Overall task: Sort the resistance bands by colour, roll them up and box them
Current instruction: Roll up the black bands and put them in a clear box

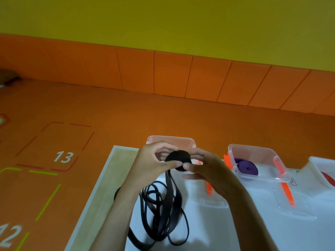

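A person's two hands meet above a white table [235,223], seen from the person's own head. Between them is a black roll [178,158] of resistance band, partly wound, with its flat round face turned toward the camera. The left hand [155,160] pinches the roll's left edge with curled fingers and thumb. The right hand [206,167] grips its right side, thumb pressed on the front.

From the roll's lower left edge, just under the left hand, the unwound black band [163,211] drops straight down to the table. There it spreads into loose, overlapping loops that run toward the person, so the slack lies below and nearer than the hands, closer to the left forearm. Much remains to wind.

A clear box [170,140] stands just behind the roll, farther from the person; the hands hide most of its inside. To the right, a second clear box [253,149] holds a rolled purple band [247,166]. A third box [319,162] at the right edge shows something red [329,178].
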{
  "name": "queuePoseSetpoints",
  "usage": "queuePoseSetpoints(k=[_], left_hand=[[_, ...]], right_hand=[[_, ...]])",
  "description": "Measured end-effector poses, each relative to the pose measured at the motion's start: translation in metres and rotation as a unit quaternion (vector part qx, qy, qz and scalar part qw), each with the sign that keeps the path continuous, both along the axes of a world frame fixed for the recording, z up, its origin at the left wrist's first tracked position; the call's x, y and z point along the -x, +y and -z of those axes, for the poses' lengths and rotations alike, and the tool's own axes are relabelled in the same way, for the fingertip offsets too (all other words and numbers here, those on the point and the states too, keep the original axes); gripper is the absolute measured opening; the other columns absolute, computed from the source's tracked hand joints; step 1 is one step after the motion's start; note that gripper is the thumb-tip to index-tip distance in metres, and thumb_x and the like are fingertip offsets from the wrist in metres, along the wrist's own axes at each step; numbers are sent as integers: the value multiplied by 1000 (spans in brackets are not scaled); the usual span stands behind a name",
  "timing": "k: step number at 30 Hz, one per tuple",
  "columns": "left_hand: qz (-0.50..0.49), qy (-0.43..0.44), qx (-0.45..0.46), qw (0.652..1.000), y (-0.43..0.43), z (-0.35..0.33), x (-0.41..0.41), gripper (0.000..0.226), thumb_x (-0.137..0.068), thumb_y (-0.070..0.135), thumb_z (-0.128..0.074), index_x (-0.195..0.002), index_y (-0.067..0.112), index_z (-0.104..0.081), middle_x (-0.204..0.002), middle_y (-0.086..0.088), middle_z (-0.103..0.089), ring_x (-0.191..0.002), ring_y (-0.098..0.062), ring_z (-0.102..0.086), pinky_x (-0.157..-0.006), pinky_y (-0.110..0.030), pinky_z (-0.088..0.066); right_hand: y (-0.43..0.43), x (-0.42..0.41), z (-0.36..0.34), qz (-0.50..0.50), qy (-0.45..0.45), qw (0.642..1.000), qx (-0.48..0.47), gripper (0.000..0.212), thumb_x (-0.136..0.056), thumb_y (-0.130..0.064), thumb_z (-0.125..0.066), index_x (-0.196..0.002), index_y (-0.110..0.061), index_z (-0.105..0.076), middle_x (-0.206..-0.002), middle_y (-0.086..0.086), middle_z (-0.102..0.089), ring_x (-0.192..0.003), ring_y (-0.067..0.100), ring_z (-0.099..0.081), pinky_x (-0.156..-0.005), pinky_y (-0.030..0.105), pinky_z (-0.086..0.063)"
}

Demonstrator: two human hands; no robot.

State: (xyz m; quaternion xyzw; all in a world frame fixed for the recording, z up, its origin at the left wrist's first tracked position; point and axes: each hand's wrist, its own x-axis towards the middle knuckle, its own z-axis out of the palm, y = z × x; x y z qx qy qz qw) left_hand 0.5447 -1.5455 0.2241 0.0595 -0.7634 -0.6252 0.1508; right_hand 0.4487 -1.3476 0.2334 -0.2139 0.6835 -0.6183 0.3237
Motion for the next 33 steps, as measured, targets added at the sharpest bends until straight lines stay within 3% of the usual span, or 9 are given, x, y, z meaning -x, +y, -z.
queuePoseSetpoints(k=[2,3,9,15,19,24,26,30,33], left_hand=[[-3,1,33,999,4,-1,-2,35,-75,18,-95,-99,37,-78,-100,15,-80,-99,-4,-76,-88,-16,-56],[-2,8,31,999,5,-3,-2,34,-75,18,-95,-98,36,-78,-100,15,-80,-99,-5,-76,-89,-16,-56],[9,54,-63,996,-3,-7,-5,35,-80,13,-92,-113,24,-83,-111,4,-81,-108,-13,-77,-91,-19,-58],[18,30,-63,997,-7,-5,-3,34,-81,9,-90,-113,17,-80,-106,6,-82,-103,-11,-78,-87,-17,-58],[-31,74,-98,992,6,0,1,26,-80,4,-90,-91,11,-68,-84,9,-77,-84,-5,-75,-75,-14,-55],[-29,76,-97,992,9,7,9,23,-82,-1,-88,-93,17,-79,-103,7,-81,-106,-10,-76,-91,-18,-56],[-15,77,-86,993,2,11,8,30,-83,0,-87,-92,29,-82,-106,7,-81,-108,-11,-75,-92,-17,-56],[-31,92,-79,992,-2,16,3,31,-86,5,-86,-97,33,-83,-111,6,-80,-110,-13,-75,-94,-20,-57],[-48,108,-123,985,3,14,4,26,-84,6,-87,-105,20,-82,-104,4,-82,-102,-12,-78,-88,-18,-58]], right_hand=[[0,3,-8,-32,137,986,-91,22,-83,-11,-87,-99,-24,-79,-98,-8,-80,-90,12,-77,-74,22,-62],[0,6,-12,-35,159,982,-98,22,-80,-9,-89,-94,-24,-79,-93,-9,-80,-86,10,-76,-71,20,-60],[-5,5,-16,47,57,997,-1,32,-67,-13,-95,-97,-16,-84,-99,3,-82,-94,19,-78,-77,25,-63],[-12,-4,-14,-1,147,989,-32,44,-77,-6,-91,-115,-21,-74,-106,-1,-80,-98,16,-77,-79,34,-66],[-6,3,-23,29,41,997,57,31,-79,-12,-89,-106,-24,-79,-106,9,-80,-98,27,-79,-77,29,-64],[-9,-2,-3,87,-75,987,114,40,-76,-18,-90,-111,-10,-72,-114,20,-78,-109,36,-75,-85,34,-64],[-10,-5,2,61,-45,993,90,39,-79,-21,-88,-112,-13,-68,-114,17,-79,-109,34,-76,-85,39,-65],[-12,-2,-13,23,161,986,-45,34,-78,-46,-83,-108,-32,-73,-106,-9,-79,-90,16,-77,-67,32,-66],[-13,2,-25,55,123,991,8,21,-82,-37,-84,-102,-29,-80,-103,-3,-80,-90,18,-79,-66,26,-63]])
